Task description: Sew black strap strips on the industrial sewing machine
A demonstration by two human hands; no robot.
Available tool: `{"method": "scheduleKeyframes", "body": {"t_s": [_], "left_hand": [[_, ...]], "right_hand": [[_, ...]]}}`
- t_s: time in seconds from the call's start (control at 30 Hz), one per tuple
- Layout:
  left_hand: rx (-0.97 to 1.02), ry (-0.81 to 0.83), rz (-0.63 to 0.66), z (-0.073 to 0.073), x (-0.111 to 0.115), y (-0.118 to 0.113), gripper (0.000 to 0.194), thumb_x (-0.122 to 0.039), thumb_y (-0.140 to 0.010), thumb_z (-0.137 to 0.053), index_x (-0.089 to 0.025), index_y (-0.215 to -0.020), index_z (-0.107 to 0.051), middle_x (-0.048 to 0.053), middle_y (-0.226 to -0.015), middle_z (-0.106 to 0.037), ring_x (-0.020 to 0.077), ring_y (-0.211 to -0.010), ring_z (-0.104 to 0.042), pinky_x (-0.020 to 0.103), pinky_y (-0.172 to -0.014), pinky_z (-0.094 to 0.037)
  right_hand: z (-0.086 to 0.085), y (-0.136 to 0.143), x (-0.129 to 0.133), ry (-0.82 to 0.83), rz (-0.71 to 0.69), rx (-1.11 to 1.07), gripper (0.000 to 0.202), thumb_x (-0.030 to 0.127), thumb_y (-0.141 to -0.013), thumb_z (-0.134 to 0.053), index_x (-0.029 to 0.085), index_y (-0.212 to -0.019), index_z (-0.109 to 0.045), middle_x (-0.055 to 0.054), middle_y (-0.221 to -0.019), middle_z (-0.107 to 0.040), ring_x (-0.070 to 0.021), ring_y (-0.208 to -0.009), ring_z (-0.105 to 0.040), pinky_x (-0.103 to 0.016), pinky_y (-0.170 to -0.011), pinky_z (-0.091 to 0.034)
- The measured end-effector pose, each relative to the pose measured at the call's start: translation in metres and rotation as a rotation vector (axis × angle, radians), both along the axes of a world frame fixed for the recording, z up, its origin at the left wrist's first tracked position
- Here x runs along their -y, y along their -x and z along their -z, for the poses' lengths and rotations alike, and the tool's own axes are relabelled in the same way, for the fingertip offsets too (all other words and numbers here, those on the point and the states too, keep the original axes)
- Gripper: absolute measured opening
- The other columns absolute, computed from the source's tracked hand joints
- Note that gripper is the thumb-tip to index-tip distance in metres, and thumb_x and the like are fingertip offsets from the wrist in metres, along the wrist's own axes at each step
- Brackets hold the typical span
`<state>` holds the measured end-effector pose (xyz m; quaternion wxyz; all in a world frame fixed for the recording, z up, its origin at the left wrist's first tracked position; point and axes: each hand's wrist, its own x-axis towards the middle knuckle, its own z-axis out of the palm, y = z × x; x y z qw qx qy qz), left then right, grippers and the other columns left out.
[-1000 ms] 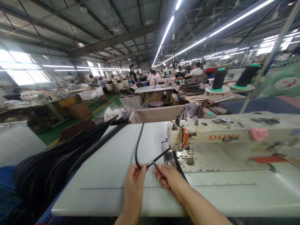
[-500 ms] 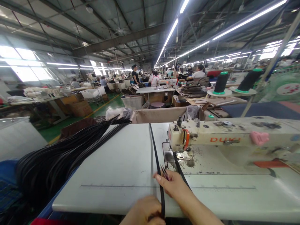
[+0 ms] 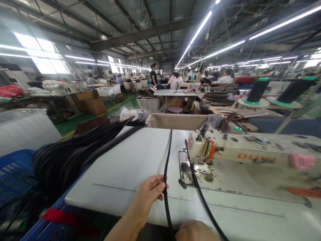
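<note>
My left hand (image 3: pixel 152 191) pinches a long narrow black strip (image 3: pixel 167 204) between thumb and fingers above the white sewing table (image 3: pixel 130 160). The strip runs from the table's far edge down past the near edge. At the bottom of the view, my right hand (image 3: pixel 197 231) is close beside the strip's lower part. It is blurred and cut off, so its fingers and anything in them do not show. A second black strip (image 3: pixel 203 199) passes by the needle area of the sewing machine (image 3: pixel 250 150) and curves toward the near edge.
A thick bundle of black strips (image 3: pixel 62 164) hangs over the table's left side. Left of it are a blue basket (image 3: pixel 20 177) and a white bin (image 3: pixel 27 130). Black thread cones (image 3: pixel 258 91) stand at the right. Other people work farther back.
The view has turned left. My left hand has moved up the strip from its lower end. My right hand has dropped to the near edge, and the tweezers it held are out of sight.
</note>
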<state>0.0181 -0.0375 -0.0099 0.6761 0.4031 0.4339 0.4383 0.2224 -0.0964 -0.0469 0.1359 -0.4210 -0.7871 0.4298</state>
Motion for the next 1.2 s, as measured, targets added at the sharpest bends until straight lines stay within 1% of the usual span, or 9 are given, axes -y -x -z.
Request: {"method": "scheduleKeyframes", "body": {"t_s": [0.07,0.13,0.2,0.3,0.43,0.57,0.73,1.07,1.2], "left_hand": [[-0.024,-0.014,0.002,0.004,0.0,-0.001,0.06,-0.055,-0.071,-0.088,-0.013,-0.112,-0.072,0.007,-0.087,-0.07,0.014,-0.077,-0.062,0.023,-0.061,-0.045],[-0.051,-0.034,0.012,0.006,0.002,0.0,0.063,-0.054,-0.07,-0.089,-0.012,-0.113,-0.07,0.003,-0.08,-0.066,0.0124,-0.071,-0.057,0.023,-0.059,-0.045],[-0.088,-0.057,0.052,0.009,0.006,0.002,0.066,-0.053,-0.071,-0.088,-0.012,-0.118,-0.068,0.001,-0.077,-0.063,0.0125,-0.069,-0.056,0.024,-0.06,-0.046],[-0.129,-0.058,0.137,0.012,0.012,0.007,0.072,-0.051,-0.074,-0.086,-0.013,-0.13,-0.063,0.001,-0.078,-0.062,0.0152,-0.07,-0.059,0.027,-0.059,-0.049],[-0.168,-0.038,0.142,0.018,0.018,0.011,0.078,-0.048,-0.071,-0.087,-0.014,-0.136,-0.06,-0.002,-0.077,-0.056,0.0148,-0.066,-0.058,0.026,-0.053,-0.049],[-0.178,-0.048,0.158,0.028,0.021,0.016,0.075,-0.044,-0.075,-0.084,-0.018,-0.14,-0.058,-0.002,-0.079,-0.054,0.0145,-0.068,-0.058,0.025,-0.052,-0.05],[-0.17,-0.059,0.212,0.039,0.023,0.021,0.071,-0.039,-0.08,-0.08,-0.02,-0.144,-0.055,-0.002,-0.081,-0.056,0.0144,-0.069,-0.06,0.025,-0.054,-0.051],[-0.16,-0.05,0.206,0.027,0.029,0.013,0.07,-0.039,-0.077,-0.081,-0.019,-0.14,-0.059,-0.002,-0.079,-0.056,0.0142,-0.068,-0.059,0.025,-0.054,-0.05],[-0.15,-0.057,0.191,0.026,0.031,0.013,0.07,-0.042,-0.077,-0.081,-0.019,-0.139,-0.058,-0.002,-0.08,-0.057,0.0178,-0.069,-0.067,0.024,-0.053,-0.049]], "right_hand": [[-0.009,-0.004,0.001,0.057,-0.036,0.045,0.019,0.017,-0.068,-0.072,0.021,-0.063,-0.055,0.005,-0.066,-0.054,-0.0097,-0.057,-0.043,-0.024,-0.056,-0.028],[-0.027,-0.007,0.001,0.086,0.102,0.018,0.013,0.023,-0.073,-0.072,0.024,-0.083,-0.064,0.004,-0.079,-0.061,-0.0124,-0.066,-0.053,-0.023,-0.062,-0.036],[-0.046,-0.009,0.0,0.046,0.303,-0.049,0.019,0.036,-0.084,-0.067,0.024,-0.099,-0.063,0.001,-0.09,-0.065,-0.0167,-0.08,-0.059,-0.025,-0.073,-0.043],[-0.06,-0.01,-0.009,-0.037,0.444,-0.11,0.033,0.053,-0.098,-0.048,0.023,-0.098,-0.061,-0.004,-0.095,-0.066,-0.0211,-0.089,-0.061,-0.031,-0.082,-0.044],[-0.054,-0.002,-0.024,-0.082,0.521,-0.084,0.037,0.056,-0.097,-0.043,0.023,-0.09,-0.059,-0.005,-0.089,-0.065,-0.0237,-0.086,-0.06,-0.035,-0.081,-0.043],[-0.05,0.006,-0.032,-0.078,0.518,-0.035,0.034,0.052,-0.095,-0.041,0.024,-0.086,-0.058,-0.007,-0.09,-0.067,-0.0254,-0.088,-0.061,-0.037,-0.081,-0.042],[-0.048,0.007,-0.035,-0.097,0.536,-0.021,0.031,0.048,-0.097,-0.04,0.024,-0.089,-0.058,-0.008,-0.096,-0.069,-0.0253,-0.092,-0.063,-0.037,-0.084,-0.043],[-0.042,0.01,-0.035,-0.194,0.517,0.018,0.028,0.04,-0.1,-0.04,0.024,-0.085,-0.057,-0.008,-0.093,-0.067,-0.0256,-0.09,-0.063,-0.037,-0.081,-0.043],[-0.04,0.008,-0.038,-0.224,0.58,-0.051,0.031,0.043,-0.1,-0.04,0.023,-0.094,-0.063,-0.008,-0.097,-0.07,-0.0261,-0.096,-0.064,-0.039,-0.088,-0.045]]}}
